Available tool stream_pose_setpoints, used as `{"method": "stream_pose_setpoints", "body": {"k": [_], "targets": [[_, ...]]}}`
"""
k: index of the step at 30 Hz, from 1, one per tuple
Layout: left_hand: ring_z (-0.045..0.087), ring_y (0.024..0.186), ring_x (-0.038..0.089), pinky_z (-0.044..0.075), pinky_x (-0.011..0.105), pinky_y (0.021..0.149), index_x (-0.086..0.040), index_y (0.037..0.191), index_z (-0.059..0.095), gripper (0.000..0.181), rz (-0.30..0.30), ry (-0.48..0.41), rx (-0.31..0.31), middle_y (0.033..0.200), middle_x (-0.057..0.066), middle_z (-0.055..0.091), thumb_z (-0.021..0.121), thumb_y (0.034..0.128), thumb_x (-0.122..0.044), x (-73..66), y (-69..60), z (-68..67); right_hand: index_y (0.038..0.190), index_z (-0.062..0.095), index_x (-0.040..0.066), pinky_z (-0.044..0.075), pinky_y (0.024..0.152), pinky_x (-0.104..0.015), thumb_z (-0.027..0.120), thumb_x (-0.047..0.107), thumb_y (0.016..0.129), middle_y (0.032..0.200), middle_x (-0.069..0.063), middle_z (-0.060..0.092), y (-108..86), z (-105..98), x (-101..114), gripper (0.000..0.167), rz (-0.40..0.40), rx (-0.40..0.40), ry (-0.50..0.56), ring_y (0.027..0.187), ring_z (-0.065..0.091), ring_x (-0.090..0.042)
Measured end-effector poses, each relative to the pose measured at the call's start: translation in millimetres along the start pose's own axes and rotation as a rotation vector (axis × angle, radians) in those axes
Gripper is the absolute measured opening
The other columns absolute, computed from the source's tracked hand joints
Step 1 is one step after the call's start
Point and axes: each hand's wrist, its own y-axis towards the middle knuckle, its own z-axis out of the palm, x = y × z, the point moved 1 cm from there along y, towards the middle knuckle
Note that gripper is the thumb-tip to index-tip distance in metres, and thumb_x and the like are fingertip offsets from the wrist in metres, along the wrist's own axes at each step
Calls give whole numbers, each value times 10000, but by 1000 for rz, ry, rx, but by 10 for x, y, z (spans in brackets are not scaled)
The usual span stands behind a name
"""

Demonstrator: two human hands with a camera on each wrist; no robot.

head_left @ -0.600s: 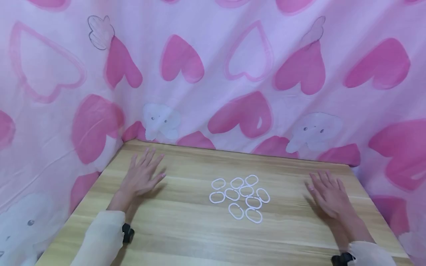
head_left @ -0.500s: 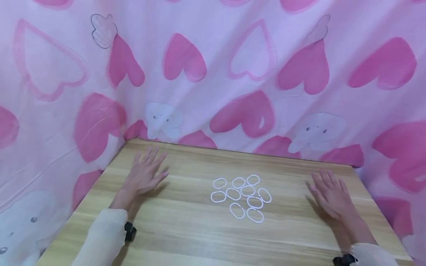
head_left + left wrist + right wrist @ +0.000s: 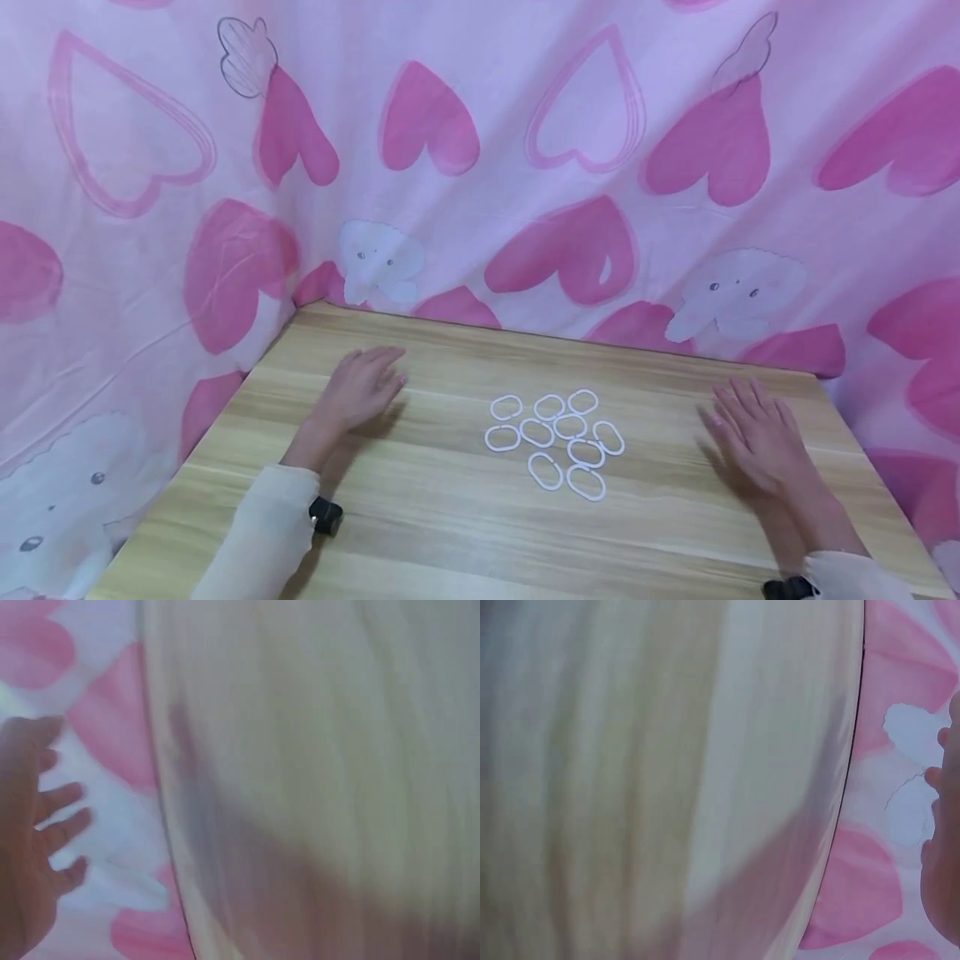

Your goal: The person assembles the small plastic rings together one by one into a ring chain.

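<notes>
Several white oval rings (image 3: 537, 432) lie in a loose cluster on the wooden table (image 3: 450, 533), some touching one another; a few show a small gap in the loop. To the left of them my left hand (image 3: 360, 390) hovers over the tabletop with nothing in it, fingers pointing towards the back right. In the left wrist view its fingers (image 3: 64, 829) are spread and slightly bent. On the other side my right hand (image 3: 765, 437) is held above the table, palm down and fingers extended, holding nothing. Only its edge shows in the right wrist view.
A pink curtain (image 3: 480, 208) with hearts and white cartoon figures hangs along the table's back and sides. Each wrist wears a black device, such as the one at the left cuff (image 3: 326, 517).
My left hand has moved right towards the rings and turned, its fingers less spread. My right hand keeps nearly the same pose. The rings have not been moved; the head view has shifted slightly.
</notes>
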Motion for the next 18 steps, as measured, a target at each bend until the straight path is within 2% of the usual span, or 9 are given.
{"method": "stream_pose_setpoints", "body": {"k": [1, 2, 5, 7, 8, 10, 12, 15, 18], "targets": [[597, 1308, 390, 425, 582, 1132, -36, 1366, 616, 464, -10, -36, -9, 1384, 189, 650, 645, 978, -289, -51, 1, -4, 1596, 293, 76, -101, 1289, -528, 395, 271, 1083, 1654, -270, 252, 8, 2, 15, 558, -7, -18, 14, 1611, -28, -347], [645, 1244, 379, 476, 559, 1085, -26, 1323, 647, 425, -22, -71, -13, 1321, 180, 693, 658, 972, -265, -103, -2, -6, 1569, 347, 51, -54, 1295, -538, 408, 263, 1081, 1624, -282, 315, 19, 7, 36, 536, -8, -34, 38, 1597, 58, -402], [712, 1122, 352, 550, 525, 979, -26, 1255, 693, 358, -76, -170, 4, 1190, 158, 756, 673, 968, -237, -271, -15, 1, 1454, 499, 0, 160, 1227, -642, 467, 238, 1069, 1488, -305, 485, 62, 5, 142, 453, 4, -57, 146, 1448, 332, -511], [726, 1084, 320, 562, 516, 949, -32, 1241, 701, 338, -105, -220, 35, 1138, 135, 774, 669, 972, -234, -389, -25, 16, 1375, 577, 2, 342, 1158, -518, 502, 238, 1066, 1385, -286, 581, 100, -16, 244, 397, 30, -46, 213, 1301, 473, -500], [734, 1053, 304, 569, 511, 926, -36, 1233, 704, 330, -113, -239, 46, 1106, 125, 782, 672, 970, -232, -445, -29, 32, 1360, 593, 13, 395, 1118, -439, 509, 247, 1067, 1365, -268, 604, 118, -32, 305, 385, 53, -28, 245, 1267, 498, -474], [738, 1019, 273, 574, 496, 913, -37, 1221, 709, 315, -125, -274, 68, 1072, 106, 788, 675, 967, -220, -559, -39, 66, 1342, 621, 35, 435, 1023, -267, 526, 258, 1064, 1333, -234, 647, 161, -69, 426, 369, 86, 9, 280, 1243, 563, -322], [738, 987, 235, 578, 469, 902, -40, 1202, 717, 299, -136, -305, 90, 1042, 82, 791, 683, 962, -214, -659, -47, 108, 1313, 653, 50, 421, 909, -130, 543, 247, 1058, 1282, -190, 700, 219, -74, 537, 340, 89, 24, 300, 1173, 600, -86], [726, 929, 189, 581, 426, 876, -47, 1160, 736, 263, -154, -342, 115, 994, 58, 788, 696, 953, -204, -798, -57, 175, 1258, 685, 30, 491, 848, -170, 581, 186, 1036, 1198, -166, 745, 314, -52, 697, 290, 53, 22, 336, 1067, 534, 151], [702, 865, 141, 579, 367, 820, -65, 1097, 757, 206, -169, -360, 135, 936, 36, 778, 711, 938, -189, -915, -61, 263, 1202, 706, 14, 537, 789, -215, 622, 126, 1004, 1120, -151, 770, 375, -26, 863, 242, 2, 18, 368, 991, 548, 173]]}}
